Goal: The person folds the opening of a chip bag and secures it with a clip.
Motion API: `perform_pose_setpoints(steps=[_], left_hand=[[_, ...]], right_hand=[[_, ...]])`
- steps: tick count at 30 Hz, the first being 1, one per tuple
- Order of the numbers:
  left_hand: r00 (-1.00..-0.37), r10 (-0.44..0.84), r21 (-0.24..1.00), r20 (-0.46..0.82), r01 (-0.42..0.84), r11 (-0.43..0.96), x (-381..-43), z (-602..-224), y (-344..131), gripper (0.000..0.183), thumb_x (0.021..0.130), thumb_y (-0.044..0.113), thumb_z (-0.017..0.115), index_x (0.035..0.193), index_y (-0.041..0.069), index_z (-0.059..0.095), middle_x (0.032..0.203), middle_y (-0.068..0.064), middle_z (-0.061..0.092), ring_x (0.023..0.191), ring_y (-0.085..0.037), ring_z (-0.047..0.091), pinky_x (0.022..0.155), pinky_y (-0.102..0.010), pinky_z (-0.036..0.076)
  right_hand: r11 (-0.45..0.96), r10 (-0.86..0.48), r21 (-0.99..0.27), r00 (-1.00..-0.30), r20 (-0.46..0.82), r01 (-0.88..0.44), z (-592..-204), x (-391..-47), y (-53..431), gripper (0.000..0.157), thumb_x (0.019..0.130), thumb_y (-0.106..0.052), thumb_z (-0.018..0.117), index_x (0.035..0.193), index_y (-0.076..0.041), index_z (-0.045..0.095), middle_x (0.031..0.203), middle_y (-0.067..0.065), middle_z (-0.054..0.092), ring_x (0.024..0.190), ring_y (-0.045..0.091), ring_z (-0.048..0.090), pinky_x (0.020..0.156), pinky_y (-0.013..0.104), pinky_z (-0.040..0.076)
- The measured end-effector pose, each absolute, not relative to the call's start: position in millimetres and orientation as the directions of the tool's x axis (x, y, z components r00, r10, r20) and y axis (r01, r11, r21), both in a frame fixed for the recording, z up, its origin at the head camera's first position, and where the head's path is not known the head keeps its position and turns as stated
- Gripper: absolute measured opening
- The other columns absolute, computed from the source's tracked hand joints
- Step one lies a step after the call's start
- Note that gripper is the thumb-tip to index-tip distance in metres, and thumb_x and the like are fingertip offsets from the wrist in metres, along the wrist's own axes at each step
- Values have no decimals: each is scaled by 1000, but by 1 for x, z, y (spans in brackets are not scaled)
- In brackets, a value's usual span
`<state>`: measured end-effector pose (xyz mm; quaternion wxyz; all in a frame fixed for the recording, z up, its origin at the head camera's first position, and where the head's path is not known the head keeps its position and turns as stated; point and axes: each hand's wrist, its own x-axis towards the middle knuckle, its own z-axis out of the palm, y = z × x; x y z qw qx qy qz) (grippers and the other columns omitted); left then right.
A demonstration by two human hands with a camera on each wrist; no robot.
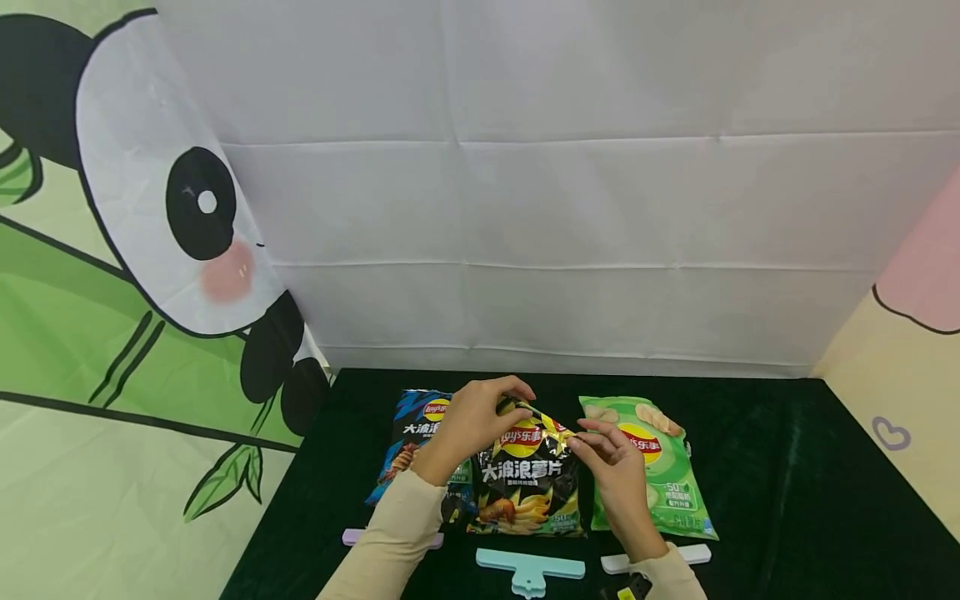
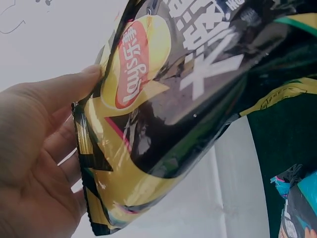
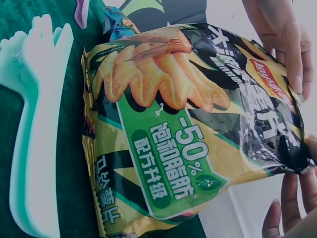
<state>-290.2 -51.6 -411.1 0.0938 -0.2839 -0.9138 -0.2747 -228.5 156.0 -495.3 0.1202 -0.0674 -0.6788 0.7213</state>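
Note:
A black and gold chip bag (image 1: pixel 525 492) stands partly raised off the dark green cloth in the head view, its top edge between both hands. My left hand (image 1: pixel 472 421) pinches the upper left of that edge; in the left wrist view, the left hand's thumb (image 2: pixel 81 82) lies on the bag's front and other fingers pass behind. At the top right corner, my right hand (image 1: pixel 618 471) holds the bag between thumb and fingers. The right wrist view shows the chip bag's front (image 3: pixel 163 114) bulging, its bottom seam towards the teal clip (image 3: pixel 44 129).
A blue chip bag (image 1: pixel 405 437) lies left, partly behind the left arm; a green chip bag (image 1: pixel 675 487) lies right. In front are a purple clip (image 1: pixel 352 537), a teal bag clip (image 1: pixel 529 565) and a white clip (image 1: pixel 693 553). White cloth (image 1: pixel 562 208) hangs behind the table.

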Motion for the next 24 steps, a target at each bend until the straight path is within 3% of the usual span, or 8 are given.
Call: perform_pose_setpoints(steps=[8, 12, 15, 18, 24], left_hand=[[-820, 475, 461, 319, 572, 679, -290, -413, -52, 22, 94, 32, 72, 115, 27, 74, 114, 5, 76, 83, -11, 67, 73, -25, 51], [-827, 476, 465, 301, 563, 683, -290, -412, -53, 23, 94, 33, 72, 115, 27, 74, 116, 5, 76, 79, -8, 64, 73, -24, 49], [-839, 470, 464, 274, 544, 699, -290, -411, -54, 22, 94, 37, 71, 113, 26, 75, 98, 3, 77, 64, -7, 53, 63, -23, 44], [-852, 454, 445, 263, 524, 726, -290, -411, -55, 20, 93, 40, 71, 107, 26, 76, 88, 2, 75, 60, -6, 48, 59, -21, 40], [-851, 431, 417, 299, 523, 743, -290, -412, -58, 12, 92, 39, 73, 95, 28, 76, 95, 6, 78, 73, -7, 60, 65, -22, 45]], right_hand=[[66, 266, -996, -961, 75, -59, -498, -229, 154, 27, 91, -22, 76, 110, -4, 76, 119, 5, 71, 104, 1, 60, 86, 21, 53], [65, 278, -996, -957, 83, -67, -499, -230, 154, 23, 90, -19, 76, 106, -2, 77, 116, 4, 71, 104, 1, 60, 84, 22, 52], [51, 287, -995, -953, 93, -82, -500, -230, 154, 22, 90, -16, 77, 104, 0, 77, 109, -1, 72, 103, 2, 61, 82, 22, 53], [44, 293, -995, -951, 98, -89, -499, -230, 154, 21, 89, -15, 77, 102, 2, 77, 108, 1, 72, 102, 3, 62, 81, 21, 54], [81, 278, -996, -958, 65, -44, -495, -231, 155, 22, 90, -20, 77, 101, 0, 77, 113, 4, 71, 104, 3, 59, 83, 22, 52]])
